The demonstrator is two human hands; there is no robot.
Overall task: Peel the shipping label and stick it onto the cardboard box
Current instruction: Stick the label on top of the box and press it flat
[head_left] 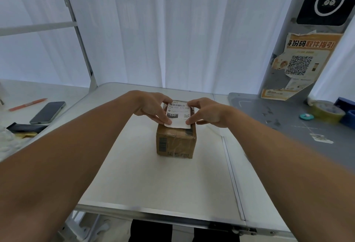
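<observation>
Left hand (151,107) and right hand (206,112) each pinch a side edge of the label (177,114), thumbs at the near corners, fingers at the far corners. Both grips are closed on the label's edges and hold nothing else. Label faces up, print readable, stretched flat between the two hands.

Label sits over the top of the box (176,141), covering most of the top face. Its near edge overhangs or lifts a little at the front; can't tell if the rest is already touching the cardboard. No backing sheet seen, so peeling looks done.

Box stands upright mid-table (153,184), taped, dark print on its front face. Phone (48,112) and pen (28,104) lie well off to the left; tape roll (326,113) well off to the right.

Step in hand: placing, sticking stage, late in the task. Next move likely calls for lowering the label square to the box top, then pressing and smoothing from centre outward so no crease or bubble forms. Skew is the risk.
</observation>
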